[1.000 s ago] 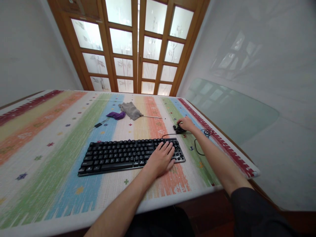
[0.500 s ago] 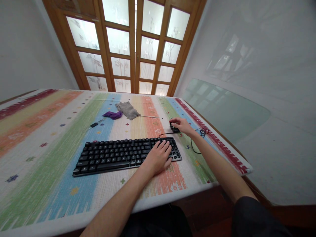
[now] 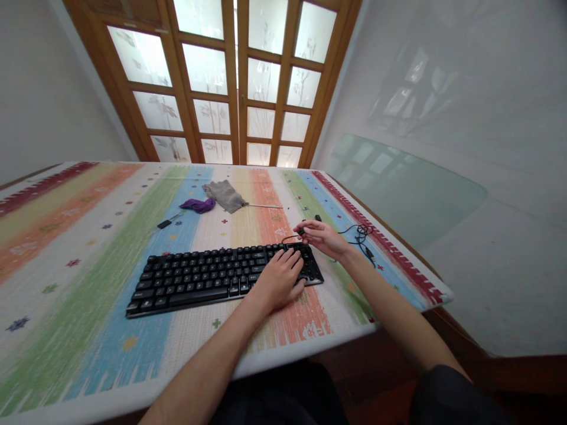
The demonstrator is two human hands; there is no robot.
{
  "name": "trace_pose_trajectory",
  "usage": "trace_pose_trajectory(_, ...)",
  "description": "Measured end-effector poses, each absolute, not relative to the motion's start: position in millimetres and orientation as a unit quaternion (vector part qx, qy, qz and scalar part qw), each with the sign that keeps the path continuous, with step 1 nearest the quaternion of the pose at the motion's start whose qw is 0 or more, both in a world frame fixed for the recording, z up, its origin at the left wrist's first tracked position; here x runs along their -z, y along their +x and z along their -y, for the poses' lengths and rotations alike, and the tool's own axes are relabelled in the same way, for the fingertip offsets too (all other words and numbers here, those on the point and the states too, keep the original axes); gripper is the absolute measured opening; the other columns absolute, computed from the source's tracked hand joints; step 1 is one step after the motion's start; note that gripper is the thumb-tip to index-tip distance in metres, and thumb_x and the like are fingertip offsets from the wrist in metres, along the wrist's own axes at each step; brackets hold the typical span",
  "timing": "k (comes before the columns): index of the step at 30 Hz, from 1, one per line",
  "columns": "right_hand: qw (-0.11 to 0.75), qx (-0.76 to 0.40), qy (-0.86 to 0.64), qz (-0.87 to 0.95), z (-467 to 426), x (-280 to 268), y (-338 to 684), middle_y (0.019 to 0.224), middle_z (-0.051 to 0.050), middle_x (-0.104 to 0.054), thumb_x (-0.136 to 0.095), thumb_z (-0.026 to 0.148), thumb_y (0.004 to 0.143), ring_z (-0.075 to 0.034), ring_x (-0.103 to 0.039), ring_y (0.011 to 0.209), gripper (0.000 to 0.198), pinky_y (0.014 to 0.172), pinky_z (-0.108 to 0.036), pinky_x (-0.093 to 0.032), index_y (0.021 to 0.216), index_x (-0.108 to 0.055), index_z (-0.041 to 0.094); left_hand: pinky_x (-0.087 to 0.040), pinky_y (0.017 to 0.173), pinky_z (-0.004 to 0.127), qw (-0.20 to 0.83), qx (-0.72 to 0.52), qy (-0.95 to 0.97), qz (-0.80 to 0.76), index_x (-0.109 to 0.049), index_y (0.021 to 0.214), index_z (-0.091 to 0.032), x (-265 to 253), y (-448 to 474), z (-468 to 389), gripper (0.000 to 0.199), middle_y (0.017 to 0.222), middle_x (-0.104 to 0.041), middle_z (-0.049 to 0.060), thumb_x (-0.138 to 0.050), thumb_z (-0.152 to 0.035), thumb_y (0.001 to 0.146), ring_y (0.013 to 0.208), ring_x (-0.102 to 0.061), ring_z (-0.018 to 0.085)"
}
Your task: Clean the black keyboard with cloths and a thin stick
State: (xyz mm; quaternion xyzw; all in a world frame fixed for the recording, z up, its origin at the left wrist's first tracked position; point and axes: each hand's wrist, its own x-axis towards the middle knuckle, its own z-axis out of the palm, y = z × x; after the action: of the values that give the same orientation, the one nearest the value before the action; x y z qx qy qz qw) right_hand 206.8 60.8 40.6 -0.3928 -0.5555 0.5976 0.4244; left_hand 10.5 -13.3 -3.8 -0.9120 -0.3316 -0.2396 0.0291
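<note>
A black keyboard (image 3: 195,280) lies at a slight slant near the table's front edge. My left hand (image 3: 282,276) rests on its right end, fingers stretched over the number keys and partly hiding them. Just above the keyboard's top right corner, my right hand (image 3: 322,237) pinches a small black keycap (image 3: 301,231) between thumb and fingertips; its exact shape is hard to make out. Behind that hand another small black piece (image 3: 318,218) shows on the cloth. The keyboard's thin black cable (image 3: 290,237) leaves its top edge and passes behind my right hand.
The coiled cable and its plug (image 3: 369,254) lie to the right. Beyond the keyboard are a grey cloth (image 3: 225,196), a purple cloth (image 3: 198,205), a thin stick (image 3: 264,206) and a small black tool (image 3: 164,224). A striped tablecloth (image 3: 97,265) covers the table, with a wall at right.
My right hand has moved left and nearer to the keyboard from the small black pieces, carrying the keycap. My left hand stays on the keyboard. The view has shifted slightly.
</note>
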Motion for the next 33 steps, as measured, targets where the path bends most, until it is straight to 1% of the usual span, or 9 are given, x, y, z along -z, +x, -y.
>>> trace_pose_trajectory(6,0.427,-0.611,-0.402,0.531,-52,-36,208,0.092,-0.007,-0.073,-0.083,0.044,0.070,-0.015,-0.064,0.080,0.032,0.072,-0.028,-0.050,0.089,-0.078,0.019,-0.044,0.109,0.044,0.001,0.283,-0.900,0.331,-0.065,0.115,-0.006,5,10,12,0.038,0.127,-0.066,0.019,-0.062,-0.034,0.089,0.123,-0.058,0.031)
trace_pose_trajectory(9,0.420,-0.596,-0.422,0.539,-48,-32,210,0.088,-0.006,-0.073,-0.085,0.043,0.067,-0.015,-0.064,0.080,0.034,0.073,-0.028,-0.051,0.089,-0.077,0.018,-0.046,0.108,0.045,-0.001,0.296,-0.894,0.335,-0.066,0.113,-0.007,4,10,12,0.037,0.126,-0.066,0.019,-0.062,-0.034,0.089,0.121,-0.059,0.032)
trace_pose_trajectory(11,0.415,-0.570,-0.439,0.558,-44,-30,213,0.086,-0.004,-0.072,-0.087,0.042,0.065,-0.014,-0.064,0.077,0.035,0.073,-0.029,-0.051,0.088,-0.077,0.018,-0.047,0.107,0.046,-0.007,0.300,-0.892,0.337,-0.065,0.114,-0.009,3,10,13,0.035,0.126,-0.066,0.018,-0.061,-0.033,0.089,0.120,-0.059,0.032)
trace_pose_trajectory(14,0.395,-0.533,-0.452,0.596,-34,-29,218,0.086,-0.005,-0.073,-0.084,0.046,0.067,-0.015,-0.063,0.073,0.037,0.074,-0.032,-0.053,0.089,-0.077,0.017,-0.048,0.106,0.047,-0.017,0.303,-0.888,0.345,-0.064,0.116,-0.011,2,10,13,0.034,0.125,-0.066,0.018,-0.060,-0.031,0.089,0.120,-0.059,0.031)
trace_pose_trajectory(20,0.342,-0.476,-0.458,0.668,-12,-23,229,0.085,-0.005,-0.073,-0.080,0.046,0.073,-0.018,-0.066,0.076,0.034,0.073,-0.034,-0.056,0.094,-0.076,0.020,-0.048,0.106,0.047,-0.011,0.301,-0.881,0.366,-0.062,0.118,-0.010,7,12,13,0.034,0.125,-0.066,0.018,-0.059,-0.028,0.089,0.120,-0.059,0.030)
trace_pose_trajectory(23,0.356,-0.426,-0.473,0.685,-6,-16,231,0.091,-0.006,-0.075,-0.077,0.047,0.076,-0.021,-0.068,0.081,0.034,0.078,-0.037,-0.057,0.096,-0.075,0.021,-0.047,0.106,0.048,-0.009,0.304,-0.879,0.367,-0.062,0.119,-0.012,9,12,14,0.033,0.126,-0.066,0.017,-0.055,-0.028,0.091,0.121,-0.059,0.030)
trace_pose_trajectory(25,0.368,-0.376,-0.485,0.698,-3,-12,230,0.091,-0.007,-0.075,-0.076,0.047,0.077,-0.021,-0.069,0.083,0.031,0.081,-0.039,-0.057,0.094,-0.075,0.021,-0.047,0.106,0.048,-0.005,0.302,-0.879,0.368,-0.062,0.119,-0.012,9,12,15,0.032,0.126,-0.066,0.017,-0.054,-0.027,0.091,0.122,-0.058,0.030)
trace_pose_trajectory(28,0.372,-0.314,-0.497,0.718,0,-8,228,0.086,-0.007,-0.074,-0.072,0.047,0.080,-0.021,-0.067,0.079,0.027,0.077,-0.038,-0.056,0.088,-0.074,0.021,-0.046,0.107,0.046,0.001,0.297,-0.880,0.370,-0.061,0.120,-0.009,9,12,15,0.033,0.127,-0.066,0.017,-0.054,-0.026,0.092,0.124,-0.057,0.030)
trace_pose_trajectory(33,0.371,-0.300,-0.509,0.716,1,-5,224,0.085,-0.007,-0.074,-0.070,0.044,0.080,-0.021,-0.068,0.077,0.024,0.074,-0.036,-0.056,0.086,-0.074,0.021,-0.045,0.108,0.047,0.001,0.290,-0.882,0.371,-0.061,0.120,-0.010,9,13,15,0.032,0.127,-0.065,0.018,-0.053,-0.025,0.093,0.125,-0.056,0.029)
